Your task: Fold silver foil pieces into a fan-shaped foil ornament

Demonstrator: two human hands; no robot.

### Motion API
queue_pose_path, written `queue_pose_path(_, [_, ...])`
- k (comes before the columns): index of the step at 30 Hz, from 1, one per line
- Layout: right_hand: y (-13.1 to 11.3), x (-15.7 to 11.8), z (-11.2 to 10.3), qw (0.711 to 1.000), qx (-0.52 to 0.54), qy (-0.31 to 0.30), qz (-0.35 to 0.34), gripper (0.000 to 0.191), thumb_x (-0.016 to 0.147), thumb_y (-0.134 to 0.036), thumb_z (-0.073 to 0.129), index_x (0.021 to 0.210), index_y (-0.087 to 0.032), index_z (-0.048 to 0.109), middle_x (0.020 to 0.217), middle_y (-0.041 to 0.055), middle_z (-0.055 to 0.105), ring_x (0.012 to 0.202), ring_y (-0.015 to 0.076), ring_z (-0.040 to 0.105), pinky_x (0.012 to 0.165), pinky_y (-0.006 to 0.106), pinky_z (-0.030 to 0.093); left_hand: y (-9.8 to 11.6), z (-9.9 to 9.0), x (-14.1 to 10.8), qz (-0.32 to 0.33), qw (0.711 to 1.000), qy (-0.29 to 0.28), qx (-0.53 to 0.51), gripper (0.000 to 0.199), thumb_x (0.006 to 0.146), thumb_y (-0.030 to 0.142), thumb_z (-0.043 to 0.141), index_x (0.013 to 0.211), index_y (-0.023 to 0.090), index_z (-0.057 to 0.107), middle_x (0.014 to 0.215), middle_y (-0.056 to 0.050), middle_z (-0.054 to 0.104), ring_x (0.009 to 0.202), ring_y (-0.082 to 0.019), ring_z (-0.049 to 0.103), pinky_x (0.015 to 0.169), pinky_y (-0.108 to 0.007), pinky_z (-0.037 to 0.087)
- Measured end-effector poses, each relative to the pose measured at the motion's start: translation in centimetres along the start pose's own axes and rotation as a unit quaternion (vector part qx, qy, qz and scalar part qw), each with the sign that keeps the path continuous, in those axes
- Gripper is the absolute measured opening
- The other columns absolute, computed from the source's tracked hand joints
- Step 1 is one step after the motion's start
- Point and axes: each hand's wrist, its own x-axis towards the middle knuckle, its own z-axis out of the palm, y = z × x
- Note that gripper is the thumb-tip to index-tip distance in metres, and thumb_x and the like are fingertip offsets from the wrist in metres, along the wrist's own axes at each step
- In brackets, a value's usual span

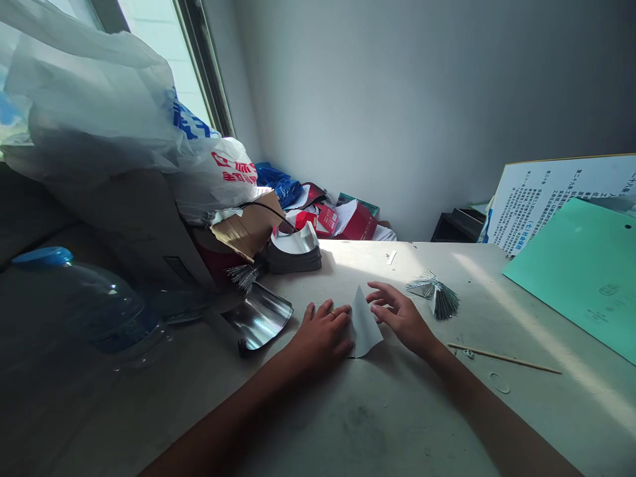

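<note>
White paper (366, 328) sits mid-desk, between the two hands, on the bare part of the desk (298, 430). One part of it rises to a peak, slightly curved; its left side runs in by the left hand's fingers. Step in hand looks like steadying and bending the sheet, judging by the raised part.

Left hand (322, 332): palm down, low over the desk, fingers loosely bent and a little apart, touching or right at the paper's left edge. Cannot tell if the thumb side grips or only presses; underside hidden. Ring on one finger.

Right hand (401, 322): fingers half curled, clear gap between thumb and fingers, nothing seen in it; fingertips just beside the paper's right side, contact unclear.

Next move, as a judgement: calls for the left hand keeping the base from sliding, and the right fingertips meeting the raised edge lightly, since thin paper would crease or tip easily.

Nearby: pleated bundle (442, 298) beyond the right hand; thin stick (511, 360) and a pale loop (499, 382) beside the right forearm; shiny curved sheets (263, 318) left of the left hand; curved stack (294, 257) behind them.
</note>
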Motion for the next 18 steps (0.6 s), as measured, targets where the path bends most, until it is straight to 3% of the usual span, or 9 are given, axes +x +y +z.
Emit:
queue_pose_path(5, [0.5,-0.2,0.6,0.991,-0.084,-0.045,-0.09,0.037,0.092,-0.032,0.06,0.128,-0.026,0.067,0.131,0.0067,0.063,0.118,0.0235,0.056,0.095,0.039,0.051,-0.1,0.3,-0.1,0.004,1.0,0.002,0.005,0.049,0.094,0.041,0.054,0.14,0.025,0.05,0.155,-0.006,0.044,0.147,-0.038,0.029,0.117,-0.071,0.021])
queue_pose_path(9, [0.9,-0.4,1.2,0.987,-0.107,-0.075,-0.097,0.045,0.098,-0.032,0.053,0.143,-0.025,0.056,0.133,0.0072,0.063,0.119,0.0222,0.057,0.105,0.043,0.045,0.0,0.4,0.0,-0.005,1.0,-0.005,0.005,0.047,0.095,0.038,0.051,0.139,0.025,0.049,0.156,-0.005,0.042,0.148,-0.04,0.027,0.117,-0.073,0.02])
queue_pose_path(14, [1.0,-0.5,1.5,0.947,-0.242,-0.146,-0.155,0.042,0.101,-0.027,0.048,0.142,-0.024,0.057,0.144,0.0028,0.056,0.133,0.0223,0.044,0.115,0.042,0.035,0.3,0.4,0.0,-0.022,1.0,-0.009,-0.007,0.052,0.098,0.043,0.046,0.148,0.027,0.042,0.154,-0.005,0.045,0.149,-0.04,0.027,0.118,-0.072,0.018])
queue_pose_path(18, [1.0,-0.5,1.3,0.933,-0.291,-0.153,-0.143,0.04,0.102,-0.031,0.049,0.14,-0.021,0.059,0.149,0.0044,0.052,0.136,0.0227,0.041,0.118,0.041,0.033,0.4,0.6,-0.1,-0.028,1.0,-0.008,0.0,0.055,0.099,0.048,0.042,0.151,0.028,0.039,0.155,-0.005,0.044,0.15,-0.039,0.026,0.119,-0.069,0.019])
